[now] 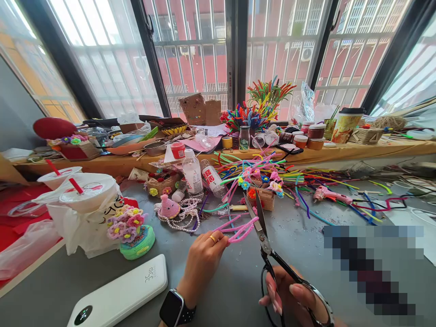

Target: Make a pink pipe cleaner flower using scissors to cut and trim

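Pinching pink pipe cleaners (242, 232) between the fingers of the left hand (204, 254), above a gray table (303, 243); gripping scissors (265, 243) in the right hand (293, 295), with fingers curled around the handles and blades parted at the pipe cleaners' bent ends.

Two hands (203, 255) (295, 303), one scissors (264, 241), one glue gun (332, 195)

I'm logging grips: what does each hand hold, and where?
Left hand: pink pipe cleaners, pinched near their left end. Right hand: scissors, by the handles.
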`<act>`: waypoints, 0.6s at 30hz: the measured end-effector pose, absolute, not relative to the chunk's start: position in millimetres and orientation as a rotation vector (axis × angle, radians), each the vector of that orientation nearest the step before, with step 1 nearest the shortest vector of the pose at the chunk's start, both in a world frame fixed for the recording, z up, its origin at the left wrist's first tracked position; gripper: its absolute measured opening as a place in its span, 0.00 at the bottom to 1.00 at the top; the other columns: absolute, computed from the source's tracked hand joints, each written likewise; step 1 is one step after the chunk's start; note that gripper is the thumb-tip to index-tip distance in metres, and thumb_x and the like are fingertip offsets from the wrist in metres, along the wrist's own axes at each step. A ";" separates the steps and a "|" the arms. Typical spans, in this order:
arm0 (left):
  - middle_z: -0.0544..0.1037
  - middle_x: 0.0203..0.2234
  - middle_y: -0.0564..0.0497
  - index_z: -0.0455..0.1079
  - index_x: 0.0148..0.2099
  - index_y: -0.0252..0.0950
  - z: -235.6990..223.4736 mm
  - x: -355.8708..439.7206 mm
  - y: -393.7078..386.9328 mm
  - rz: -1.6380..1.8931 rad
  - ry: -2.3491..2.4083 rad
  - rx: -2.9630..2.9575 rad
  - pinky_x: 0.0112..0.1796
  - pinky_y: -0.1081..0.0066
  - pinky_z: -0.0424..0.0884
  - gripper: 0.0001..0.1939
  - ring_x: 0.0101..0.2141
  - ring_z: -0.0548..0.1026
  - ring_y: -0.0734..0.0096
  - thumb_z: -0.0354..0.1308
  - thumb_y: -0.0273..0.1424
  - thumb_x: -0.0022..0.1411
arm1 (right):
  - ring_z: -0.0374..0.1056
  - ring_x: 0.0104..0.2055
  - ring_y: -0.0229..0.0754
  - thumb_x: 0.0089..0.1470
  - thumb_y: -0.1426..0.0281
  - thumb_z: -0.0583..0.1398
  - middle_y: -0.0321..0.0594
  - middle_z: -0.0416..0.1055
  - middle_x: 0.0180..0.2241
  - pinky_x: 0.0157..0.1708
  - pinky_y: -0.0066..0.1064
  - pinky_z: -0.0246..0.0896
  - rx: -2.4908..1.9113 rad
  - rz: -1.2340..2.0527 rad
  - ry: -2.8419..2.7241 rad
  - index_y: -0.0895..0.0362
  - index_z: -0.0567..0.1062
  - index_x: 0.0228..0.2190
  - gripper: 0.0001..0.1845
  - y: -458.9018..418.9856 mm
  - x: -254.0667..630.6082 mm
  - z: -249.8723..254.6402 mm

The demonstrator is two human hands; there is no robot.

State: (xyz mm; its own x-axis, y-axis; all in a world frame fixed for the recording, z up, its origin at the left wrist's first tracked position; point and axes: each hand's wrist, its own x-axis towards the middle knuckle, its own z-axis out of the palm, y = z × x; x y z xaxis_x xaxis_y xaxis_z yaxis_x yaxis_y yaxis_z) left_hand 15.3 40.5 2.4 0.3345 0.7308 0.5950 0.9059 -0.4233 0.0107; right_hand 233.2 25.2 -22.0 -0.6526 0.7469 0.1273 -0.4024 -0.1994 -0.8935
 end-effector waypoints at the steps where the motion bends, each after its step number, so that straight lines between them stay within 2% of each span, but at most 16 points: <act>1: 0.73 0.22 0.53 0.69 0.30 0.37 3.2 15.9 40.3 -0.768 -1.443 -2.269 0.26 0.73 0.61 0.10 0.24 0.68 0.73 0.47 0.28 0.59 | 0.56 0.18 0.33 0.42 0.52 0.56 0.32 0.58 0.15 0.28 0.33 0.60 -0.461 1.901 -1.276 0.61 0.68 0.24 0.22 25.7 232.5 -25.8; 3: 0.73 0.22 0.53 0.69 0.30 0.38 4.8 16.6 40.2 -0.785 -1.417 -2.250 0.27 0.73 0.60 0.10 0.24 0.69 0.73 0.47 0.27 0.59 | 0.52 0.14 0.31 0.46 0.56 0.56 0.28 0.51 0.10 0.21 0.27 0.58 -0.530 1.813 -1.268 0.59 0.64 0.16 0.20 27.5 230.8 -34.7; 5: 0.73 0.22 0.53 0.69 0.30 0.38 5.6 15.8 40.7 -0.798 -1.418 -2.229 0.28 0.72 0.60 0.10 0.24 0.69 0.73 0.47 0.27 0.59 | 0.51 0.11 0.31 0.48 0.58 0.54 0.26 0.47 0.07 0.18 0.26 0.56 -0.587 1.729 -1.290 0.57 0.60 0.13 0.21 30.8 230.4 -41.1; 11: 0.74 0.26 0.52 0.69 0.31 0.39 3.6 3.7 44.6 -0.753 -1.620 -2.041 0.30 0.69 0.59 0.08 0.27 0.69 0.69 0.49 0.27 0.58 | 0.55 0.14 0.32 0.45 0.58 0.56 0.30 0.58 0.11 0.16 0.23 0.51 -0.926 1.499 -1.685 0.58 0.62 0.18 0.17 46.7 249.8 -20.8; 13: 0.72 0.27 0.51 0.69 0.30 0.39 3.4 -0.1 45.0 -0.736 -1.714 -1.952 0.31 0.68 0.59 0.07 0.27 0.68 0.67 0.50 0.27 0.57 | 0.55 0.15 0.33 0.45 0.59 0.55 0.31 0.58 0.12 0.16 0.23 0.47 -1.153 1.270 -1.852 0.58 0.62 0.17 0.16 51.1 262.4 -9.2; 16: 0.71 0.28 0.49 0.68 0.32 0.37 3.0 -3.1 45.2 -0.772 -1.819 -1.834 0.30 0.67 0.61 0.08 0.28 0.68 0.66 0.48 0.27 0.57 | 0.54 0.17 0.34 0.44 0.62 0.55 0.32 0.58 0.13 0.18 0.25 0.43 -1.464 0.667 -2.119 0.57 0.62 0.13 0.16 55.1 283.1 1.6; 18: 0.71 0.28 0.48 0.67 0.32 0.35 2.1 -3.3 46.0 -0.814 -1.860 -1.803 0.30 0.67 0.62 0.09 0.29 0.69 0.65 0.46 0.27 0.58 | 0.57 0.18 0.37 0.46 0.65 0.53 0.35 0.62 0.14 0.20 0.27 0.44 -1.625 0.384 -2.273 0.57 0.65 0.15 0.13 56.5 295.6 3.3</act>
State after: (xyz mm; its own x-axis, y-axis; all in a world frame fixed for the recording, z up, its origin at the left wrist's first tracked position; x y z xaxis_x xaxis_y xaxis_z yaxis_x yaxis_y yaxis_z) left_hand -3.3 46.0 2.1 -0.0682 0.7449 0.6637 0.9930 -0.0139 0.1176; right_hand 295.6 56.5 3.3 -0.3019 0.9479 0.1017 0.8620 0.3170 -0.3956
